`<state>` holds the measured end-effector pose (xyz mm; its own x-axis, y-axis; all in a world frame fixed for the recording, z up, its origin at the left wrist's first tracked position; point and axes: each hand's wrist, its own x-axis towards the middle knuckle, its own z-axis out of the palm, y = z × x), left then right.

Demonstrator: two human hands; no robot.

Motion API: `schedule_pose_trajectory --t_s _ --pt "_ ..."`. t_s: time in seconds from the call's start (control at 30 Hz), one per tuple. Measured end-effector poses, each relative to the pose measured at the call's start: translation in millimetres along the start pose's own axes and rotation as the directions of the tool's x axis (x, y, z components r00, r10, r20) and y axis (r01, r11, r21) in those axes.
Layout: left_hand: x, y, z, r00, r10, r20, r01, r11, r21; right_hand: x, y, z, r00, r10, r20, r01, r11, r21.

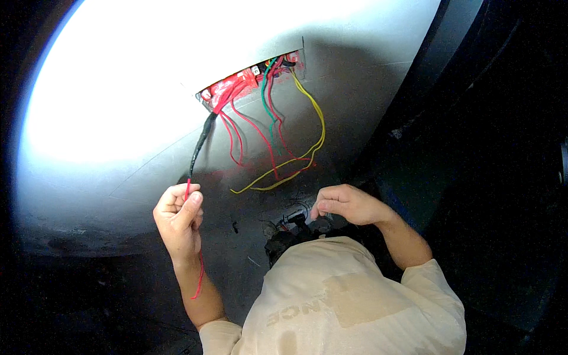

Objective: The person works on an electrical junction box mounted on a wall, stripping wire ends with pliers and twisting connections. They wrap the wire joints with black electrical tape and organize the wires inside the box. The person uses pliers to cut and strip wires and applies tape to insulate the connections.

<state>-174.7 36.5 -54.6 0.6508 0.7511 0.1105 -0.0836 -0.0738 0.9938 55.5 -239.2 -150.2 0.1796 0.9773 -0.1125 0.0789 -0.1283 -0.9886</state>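
My left hand [180, 216] is closed in a pinch on a red wire [188, 188]. That wire comes out of the lower end of a black-taped wire bundle [203, 139], and its loose tail [200, 278] hangs down past my wrist. The bundle leads up into a rectangular wall opening [242, 83] with red edges. More red wires [257, 130], a green wire [264, 92] and yellow wires [322, 115] dangle from the opening. My right hand [346, 204] is held in front of my waist with its fingers curled; what they hold, if anything, is hidden.
The pale wall [118, 118] curves in this view and is brightly lit at the upper left. Below my right hand, dark gear [299, 225] shows at my waist. A dark upright frame [438, 59] stands to the right of the wall.
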Motion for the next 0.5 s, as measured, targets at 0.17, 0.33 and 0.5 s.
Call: schedule_pose_trajectory --t_s 0.17,0.33,0.5 --pt "-23.7 -1.5 20.9 0.995 -0.053 0.085 0.06 0.996 -0.072 5.7 -13.7 12.9 0.984 -0.013 -0.177 0.078 0.929 0.361" --pt "-43.0 21.4 50.7 0.991 0.008 0.134 -0.004 0.999 -0.033 62.9 -33.5 32.5 0.9 -0.24 -0.364 0.253 0.967 -0.012" --pt "-42.6 37.6 54.9 0.99 0.042 0.135 -0.051 0.996 0.068 110.4 -38.5 48.3 0.903 -0.227 -0.364 0.323 0.919 0.227"
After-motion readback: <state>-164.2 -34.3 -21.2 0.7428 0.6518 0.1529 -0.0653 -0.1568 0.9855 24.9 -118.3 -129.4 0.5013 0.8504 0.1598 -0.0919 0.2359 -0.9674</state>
